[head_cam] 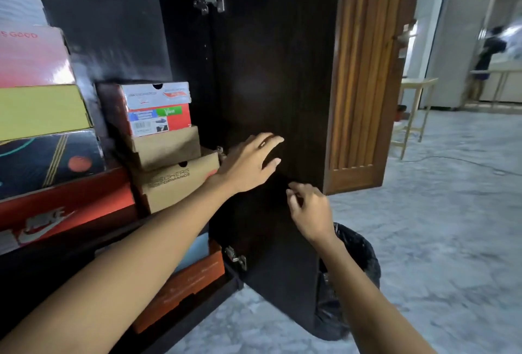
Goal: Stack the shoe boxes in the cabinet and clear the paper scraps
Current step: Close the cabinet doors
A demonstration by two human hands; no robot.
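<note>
Two bare forearms reach forward from the bottom edge toward a dark brown wooden cabinet (118, 29) whose door (271, 85) stands swung open to the right. On that door's inner face lies the left hand (248, 163), fingers straight and spread, holding nothing, with a ring on one finger. Just below and to its right, the right hand (309, 209) hovers near the door's lower edge with fingers loosely curled; they appear to hold nothing, though whether they touch the door cannot be told.

Inside the cabinet, shoe boxes lie flat in stacks on a shelf. The left stack is turned with long sides facing out: a red-orange box with a white swoosh logo (62, 212) at the bottom, then a dark patterned box (50, 159), a yellow box (42, 111) and a pink-to-red box (31, 57). Beside it, a smaller stack points its short ends outward: two brown cardboard boxes (175, 178) under a red and grey box with printed labels (158, 108). Below the shelf an orange box (183, 288) lies flat with a pale blue one above it.

Behind the door's lower part sits a bin lined with a black plastic bag (353, 263), on a grey mottled stone floor (437, 226). Beyond stand a ribbed light-wood room door (364, 85), a pale wooden stool (415, 116), and a distant, blurred person (485, 63) at a counter.
</note>
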